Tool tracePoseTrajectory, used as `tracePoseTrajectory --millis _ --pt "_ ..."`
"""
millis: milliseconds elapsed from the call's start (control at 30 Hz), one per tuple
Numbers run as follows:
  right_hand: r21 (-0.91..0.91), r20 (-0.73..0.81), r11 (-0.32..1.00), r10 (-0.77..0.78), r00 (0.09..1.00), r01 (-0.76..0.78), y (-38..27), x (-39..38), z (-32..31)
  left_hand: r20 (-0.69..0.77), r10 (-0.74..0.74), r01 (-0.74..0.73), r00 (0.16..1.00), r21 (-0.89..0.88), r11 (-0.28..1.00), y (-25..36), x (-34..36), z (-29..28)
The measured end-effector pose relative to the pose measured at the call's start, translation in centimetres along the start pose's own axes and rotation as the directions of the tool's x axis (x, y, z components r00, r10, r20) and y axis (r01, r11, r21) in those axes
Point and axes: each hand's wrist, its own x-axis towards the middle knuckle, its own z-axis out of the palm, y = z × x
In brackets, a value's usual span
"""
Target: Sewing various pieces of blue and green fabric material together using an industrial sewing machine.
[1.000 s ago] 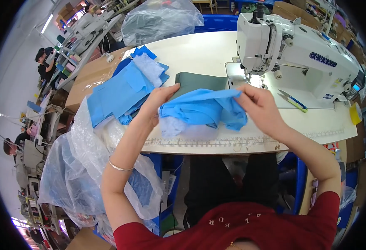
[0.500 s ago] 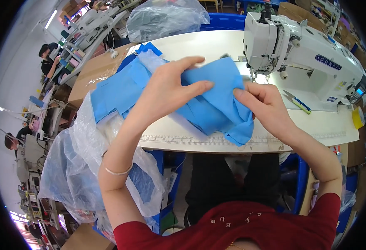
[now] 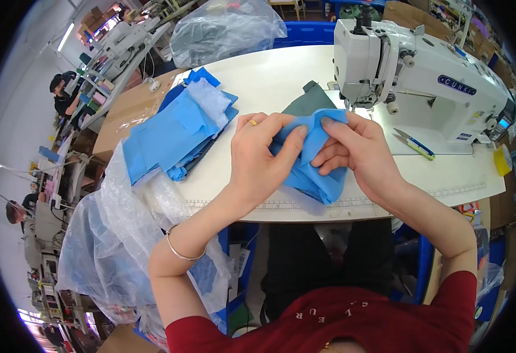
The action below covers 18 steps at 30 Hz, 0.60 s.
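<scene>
Both hands grip a folded blue fabric piece (image 3: 319, 183) over the front of the white sewing table (image 3: 234, 206). My left hand (image 3: 264, 156) pinches its upper left edge between thumb and fingers. At the upper right edge my right hand (image 3: 361, 150) has its thumb on top, with the other fingers curled beneath. Behind the cloth lies a dark green fabric piece (image 3: 309, 101), partly covered by it. A stack of blue fabric pieces (image 3: 167, 135) with a pale piece on top rests to the left of my left hand.
A white sewing machine (image 3: 411, 65) stands at the right, its needle area just beyond my right hand. Thread snips (image 3: 413, 144) and a yellow tape roll (image 3: 502, 160) lie on the right. Clear plastic bags (image 3: 105, 253) hang at the left edge; a filled bag (image 3: 222, 32) sits behind.
My left hand has come right and down, onto the blue fabric's edge. The cloth is now bunched between both hands, apart from the stack, and the dark green piece shows more.
</scene>
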Motion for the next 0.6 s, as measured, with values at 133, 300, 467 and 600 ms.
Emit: tracePoseTrajectory --millis 133,300,467,600 --pt "-0.064 0.012 0.997 -0.036 0.999 0.037 0.1 0.2 -0.6 0.124 -0.185 0.194 0.975 -0.068 0.979 -0.5 -0.4 -0.6" --pt "-0.082 0.067 0.995 -0.052 0.996 0.058 0.3 0.4 -0.5 0.198 -0.053 0.052 0.979 0.011 0.999 0.2 -0.4 -0.8" --pt "-0.258 0.095 0.944 -0.187 0.978 0.206 0.7 0.2 -1.2 0.261 -0.387 0.457 0.884 -0.310 0.834 -1.9 -1.6 -1.2" --pt "-0.754 0.230 0.464 -0.477 0.848 0.465 1.6 2.1 -3.9 0.351 -0.488 0.599 0.799 -0.396 0.696 -4.3 -1.4 -4.3"
